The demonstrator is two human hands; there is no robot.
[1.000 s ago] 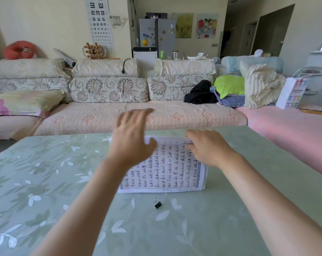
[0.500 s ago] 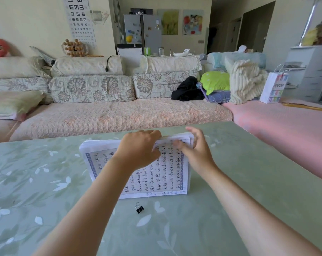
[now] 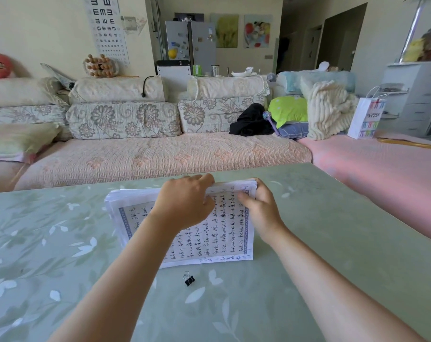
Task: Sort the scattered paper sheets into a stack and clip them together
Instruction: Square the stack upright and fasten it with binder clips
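A stack of white paper sheets (image 3: 209, 243) with handwritten lines and a blue border lies on the green table, its far edge lifted slightly. My left hand (image 3: 184, 203) lies over the stack's far middle, fingers curled over the far edge. At the far right corner my right hand (image 3: 258, 208) grips the stack, thumb on top and fingers behind the edge. A small black binder clip (image 3: 189, 280) rests on the table just in front of the stack, untouched.
The green table (image 3: 333, 243) with a white leaf pattern spreads all round the stack. A floral sofa (image 3: 147, 156) runs behind its far edge, and a pink-covered seat (image 3: 382, 164) lies to the right with a white paper bag (image 3: 366, 119) on it.
My left hand dropped from above the sheets onto the stack's far edge. My right hand shifted to the far right corner. The stack's far edge is gathered and lifted slightly.
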